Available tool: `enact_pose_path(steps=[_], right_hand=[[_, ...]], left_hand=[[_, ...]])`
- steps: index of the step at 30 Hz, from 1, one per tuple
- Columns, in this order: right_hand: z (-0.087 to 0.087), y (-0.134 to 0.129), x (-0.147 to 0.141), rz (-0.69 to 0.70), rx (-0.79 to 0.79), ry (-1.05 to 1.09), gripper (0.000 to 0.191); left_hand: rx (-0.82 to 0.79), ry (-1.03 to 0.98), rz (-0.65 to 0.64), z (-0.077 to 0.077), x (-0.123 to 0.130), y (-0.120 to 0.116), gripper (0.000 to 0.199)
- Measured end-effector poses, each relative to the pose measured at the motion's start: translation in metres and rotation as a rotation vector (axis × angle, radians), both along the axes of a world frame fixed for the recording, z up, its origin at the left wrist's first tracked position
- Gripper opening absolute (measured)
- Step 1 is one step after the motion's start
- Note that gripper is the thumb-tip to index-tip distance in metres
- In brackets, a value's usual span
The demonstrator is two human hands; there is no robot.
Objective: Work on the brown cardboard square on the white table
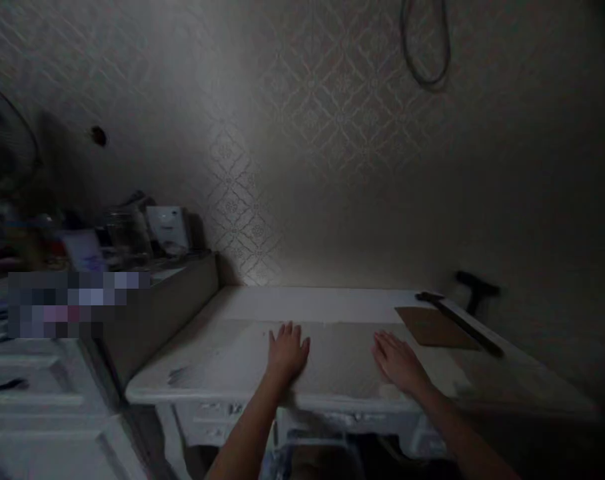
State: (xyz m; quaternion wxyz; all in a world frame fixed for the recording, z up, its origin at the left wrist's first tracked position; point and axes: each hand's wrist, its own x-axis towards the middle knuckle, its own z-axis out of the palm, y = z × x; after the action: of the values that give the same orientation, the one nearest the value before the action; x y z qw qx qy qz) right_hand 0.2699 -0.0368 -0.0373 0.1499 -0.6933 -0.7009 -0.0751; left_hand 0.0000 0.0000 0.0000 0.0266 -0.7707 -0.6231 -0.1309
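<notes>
My left hand (288, 351) lies palm down on the pale desk top (340, 363), its fingers spread and nothing in them. To its right, my right hand (396, 361) also rests flat on the desk, fingers stretched out side by side and holding nothing. Beyond and right of that hand lies a flat brown sheet (432, 327), perhaps cardboard. A dark hammer (465, 321) lies slantwise along the sheet's right edge, its head toward the wall. The picture is dim and somewhat blurred.
On the left, a higher white cabinet (167, 310) carries a glass jar (128, 233), a white box (167, 227) and blurred clutter. A dark T-shaped object (476, 291) stands at the desk's far right. A cable loop (426, 73) hangs on the patterned wall (340, 120).
</notes>
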Motion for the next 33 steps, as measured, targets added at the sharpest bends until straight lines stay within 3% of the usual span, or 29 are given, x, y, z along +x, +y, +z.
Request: enact_pose_path(steps=[10,33], right_hand=[[-0.0029,0.0023,-0.0026,-0.009,0.021,0.029,0.049],[0.0,0.0009,-0.0039,-0.013,0.005,-0.015,0.048]], left_hand=[[-0.022,0.016,0.002,0.0063,-0.0023,-0.0052,0.047],[-0.014,0.007,-0.003,0.0052,-0.0033,-0.0031,0.046]])
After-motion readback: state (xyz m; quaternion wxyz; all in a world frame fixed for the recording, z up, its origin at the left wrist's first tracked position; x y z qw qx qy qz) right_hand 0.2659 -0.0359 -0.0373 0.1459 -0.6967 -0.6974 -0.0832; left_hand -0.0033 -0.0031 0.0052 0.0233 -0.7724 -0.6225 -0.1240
